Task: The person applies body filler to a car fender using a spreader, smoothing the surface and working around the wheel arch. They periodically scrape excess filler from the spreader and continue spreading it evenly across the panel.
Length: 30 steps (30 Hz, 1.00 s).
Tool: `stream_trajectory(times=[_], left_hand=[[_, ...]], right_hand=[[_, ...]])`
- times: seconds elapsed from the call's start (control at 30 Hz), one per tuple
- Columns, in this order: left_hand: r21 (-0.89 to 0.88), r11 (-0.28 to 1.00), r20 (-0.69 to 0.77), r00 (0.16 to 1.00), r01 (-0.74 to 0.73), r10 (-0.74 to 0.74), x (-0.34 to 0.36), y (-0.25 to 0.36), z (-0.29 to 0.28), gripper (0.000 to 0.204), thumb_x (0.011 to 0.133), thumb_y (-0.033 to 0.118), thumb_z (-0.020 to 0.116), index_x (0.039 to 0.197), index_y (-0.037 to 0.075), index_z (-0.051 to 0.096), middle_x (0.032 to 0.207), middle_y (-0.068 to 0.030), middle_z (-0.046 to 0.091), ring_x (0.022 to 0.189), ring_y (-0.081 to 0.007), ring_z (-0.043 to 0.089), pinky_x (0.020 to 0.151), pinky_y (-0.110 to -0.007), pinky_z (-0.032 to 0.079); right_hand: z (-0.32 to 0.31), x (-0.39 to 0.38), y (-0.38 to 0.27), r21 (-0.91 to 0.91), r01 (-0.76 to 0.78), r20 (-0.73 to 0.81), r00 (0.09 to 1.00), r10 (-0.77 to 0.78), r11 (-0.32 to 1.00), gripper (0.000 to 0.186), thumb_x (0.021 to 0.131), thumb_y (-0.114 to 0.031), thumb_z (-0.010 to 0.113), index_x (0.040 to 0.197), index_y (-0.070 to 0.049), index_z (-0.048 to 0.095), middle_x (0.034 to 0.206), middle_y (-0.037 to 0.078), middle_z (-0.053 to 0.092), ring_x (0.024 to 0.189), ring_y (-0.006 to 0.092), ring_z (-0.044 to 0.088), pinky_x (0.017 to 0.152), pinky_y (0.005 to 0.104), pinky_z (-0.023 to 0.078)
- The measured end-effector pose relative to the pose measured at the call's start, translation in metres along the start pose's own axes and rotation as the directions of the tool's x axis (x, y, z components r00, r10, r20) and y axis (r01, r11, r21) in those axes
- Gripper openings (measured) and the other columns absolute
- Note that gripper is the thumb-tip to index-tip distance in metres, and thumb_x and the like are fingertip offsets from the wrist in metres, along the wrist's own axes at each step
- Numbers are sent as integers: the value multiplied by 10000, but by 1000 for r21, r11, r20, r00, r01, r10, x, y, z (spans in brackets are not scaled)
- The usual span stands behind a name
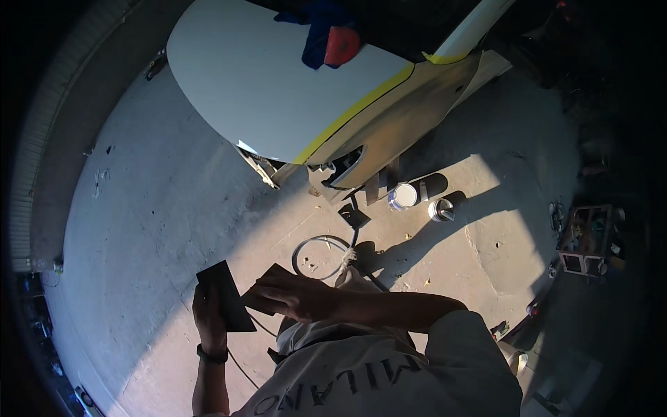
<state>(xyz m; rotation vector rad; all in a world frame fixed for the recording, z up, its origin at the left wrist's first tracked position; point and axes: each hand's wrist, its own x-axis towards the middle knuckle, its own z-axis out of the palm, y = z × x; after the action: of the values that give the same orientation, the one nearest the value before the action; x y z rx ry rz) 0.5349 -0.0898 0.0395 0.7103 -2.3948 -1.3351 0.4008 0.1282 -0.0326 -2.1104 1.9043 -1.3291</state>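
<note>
My left hand [207, 314] grips a dark, flat rectangular sheet [234, 306] from its left side, held up in front of my body. Close beside it, my right hand [297, 300] is closed on a smaller dark flat piece [258, 303]. That piece's edge comes near the sheet; whether they touch I cannot tell. Both flat things are in shadow, so their material is unclear. Ahead stands a car with a pale hood [257, 69], yellow masking tape [368, 103] along its edge and a patchy beige fender [410, 111].
On the hood lie a dark blue cloth [316, 31] and a red pad [342, 46]. Two cans stand by the fender: a larger white-topped can [403, 197] and a smaller can [441, 209]. A black hose [294, 258] loops near my feet. A cart [585, 240] stands far right.
</note>
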Motion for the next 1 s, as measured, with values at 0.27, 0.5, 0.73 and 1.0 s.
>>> stream_trajectory(times=[0.27, 0.5, 0.73, 1.0], left_hand=[[-446, 848, 472, 880, 286, -49, 94, 110, 127, 277, 1066, 194, 553, 1253, -8, 586, 1001, -12, 631, 823, -72, 562, 715, -230, 450], [-225, -97, 491, -199, -970, 848, 297, 201, 197, 297, 965, 173, 679, 1223, 50, 600, 717, -22, 661, 542, -138, 611, 474, -252, 464], [-231, -593, 361, -634, -771, 684, 451, 270, 299, 184, 985, 186, 629, 1116, 69, 574, 515, 46, 492, 462, -82, 563, 393, -219, 365], [-444, -582, 257, -719, -681, 645, 486, 276, 339, 233, 1002, 223, 649, 1133, 51, 561, 502, 15, 482, 429, -103, 554, 375, -210, 395]], right_hand=[[-134, -35, 40, 670, -561, -103, 578, 809, 486, 373, 946, -149, 695, 1297, -49, 617, 1145, 173, 716, 1092, 284, 693, 965, 379, 518], [-225, -97, 70, 527, -850, -548, -333, 767, 8, 435, 1023, -196, 599, 1422, -22, 594, 1223, 161, 729, 1097, 187, 689, 935, 329, 524], [-293, -37, 87, 346, -929, -772, -363, 522, -134, 600, 902, -198, 791, 1429, -36, 555, 1081, 136, 685, 933, 218, 660, 848, 346, 532], [-301, 10, 98, 87, -949, -866, -223, 447, -304, 573, 871, -161, 806, 1384, -29, 589, 1085, 139, 668, 959, 242, 662, 865, 361, 532]])
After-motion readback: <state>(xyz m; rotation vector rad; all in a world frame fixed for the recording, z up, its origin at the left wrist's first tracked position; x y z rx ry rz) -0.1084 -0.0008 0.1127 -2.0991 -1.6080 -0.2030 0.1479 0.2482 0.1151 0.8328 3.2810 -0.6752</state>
